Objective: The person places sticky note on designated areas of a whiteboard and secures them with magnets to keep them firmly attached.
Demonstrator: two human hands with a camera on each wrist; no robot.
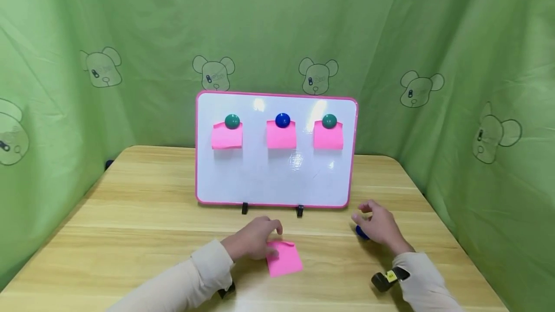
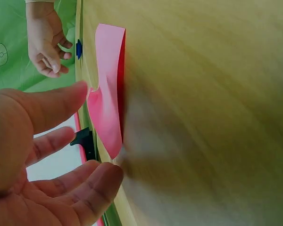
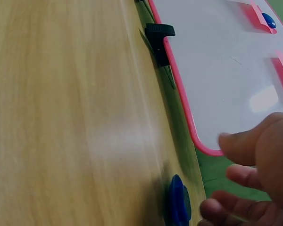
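Observation:
A loose pink sticky note (image 1: 287, 263) lies on the table, its top edge curled up. My left hand (image 1: 255, 239) is at the note's left side, thumb and fingers spread apart. In the left wrist view the thumb tip is right by the edge of the bent note (image 2: 107, 94); whether they touch I cannot tell. Over on the right, my right hand (image 1: 380, 224) hovers by a round blue magnet (image 1: 362, 233) that rests on the table. The right wrist view has this magnet (image 3: 177, 202) just beside the fingertips, with nothing held.
Behind the hands stands a pink-framed whiteboard (image 1: 251, 179) on black feet (image 1: 299, 211). Three pink notes hang on it, under a green magnet (image 1: 232, 121), a blue magnet (image 1: 283, 120) and another green magnet (image 1: 329, 121). A green curtain (image 1: 269, 18) surrounds the wooden table (image 1: 143, 196).

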